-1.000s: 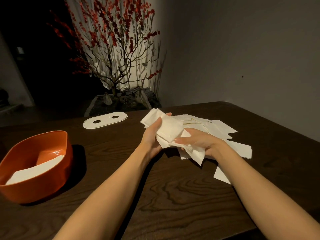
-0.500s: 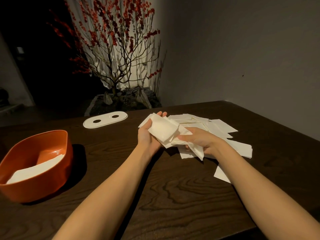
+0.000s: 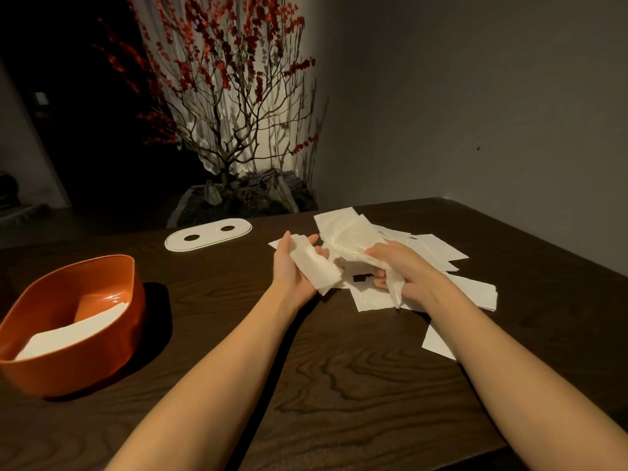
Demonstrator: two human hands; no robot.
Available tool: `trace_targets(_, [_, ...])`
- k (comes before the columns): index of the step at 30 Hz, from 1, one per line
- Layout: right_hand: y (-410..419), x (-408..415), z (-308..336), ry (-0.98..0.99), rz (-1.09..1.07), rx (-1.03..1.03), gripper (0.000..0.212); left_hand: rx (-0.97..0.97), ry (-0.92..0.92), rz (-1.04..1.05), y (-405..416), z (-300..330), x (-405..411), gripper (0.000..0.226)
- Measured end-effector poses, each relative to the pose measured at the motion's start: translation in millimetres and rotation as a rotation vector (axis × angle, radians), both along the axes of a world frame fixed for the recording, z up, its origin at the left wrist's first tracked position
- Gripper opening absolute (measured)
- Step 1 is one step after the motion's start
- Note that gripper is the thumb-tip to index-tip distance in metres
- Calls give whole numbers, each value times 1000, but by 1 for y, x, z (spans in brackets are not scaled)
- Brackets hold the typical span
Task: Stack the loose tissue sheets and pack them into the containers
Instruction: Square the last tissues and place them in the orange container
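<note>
A scatter of loose white tissue sheets [image 3: 438,253] lies on the dark wooden table [image 3: 339,385] at the centre right. My left hand [image 3: 289,270] is palm up with a small stack of tissues [image 3: 314,268] lying across it, thumb along the stack's edge. Just to the right, my right hand [image 3: 404,270] grips a crumpled bunch of tissue sheets [image 3: 346,237] lifted off the pile. An orange container [image 3: 73,321] stands at the left with a layer of white tissue [image 3: 68,334] inside.
A white oval lid with two holes [image 3: 208,234] lies flat behind the hands. A potted tree with red blossoms [image 3: 234,130] stands beyond the table's far edge. One tissue sheet [image 3: 436,343] lies apart near my right forearm. A grey wall borders the right side.
My two hands have drawn apart. The left keeps a small stack on its palm, while the right has pulled a bunch of sheets off to the right, above the pile.
</note>
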State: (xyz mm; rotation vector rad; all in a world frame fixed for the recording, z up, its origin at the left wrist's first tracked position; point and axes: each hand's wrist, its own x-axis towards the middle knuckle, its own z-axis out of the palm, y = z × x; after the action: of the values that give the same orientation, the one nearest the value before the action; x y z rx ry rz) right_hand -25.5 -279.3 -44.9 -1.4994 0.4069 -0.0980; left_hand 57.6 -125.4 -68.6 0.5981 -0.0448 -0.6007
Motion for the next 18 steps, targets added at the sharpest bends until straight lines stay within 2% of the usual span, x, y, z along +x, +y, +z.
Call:
trace_targets(3, [11,0,0,10,118,-23,12,34,-103,-114,-10,4,-10,79])
trace_targets(6, [15,4,-4,27,119,-63,18,25,-84,-126,-16,9,-21,88])
trace_targets(8, [13,4,-6,19,148,-93,18,39,-73,-149,-16,11,-27,80])
trace_targets(12, [11,3,-4,44,226,-101,29,91,-54,-125,-17,11,-31,49])
trace_targets(15, [11,3,-3,56,230,-168,31,56,-35,-83,-19,8,-27,48])
trace_targets(18, [7,4,-4,45,138,-398,27,77,-40,-44,-20,6,-25,52])
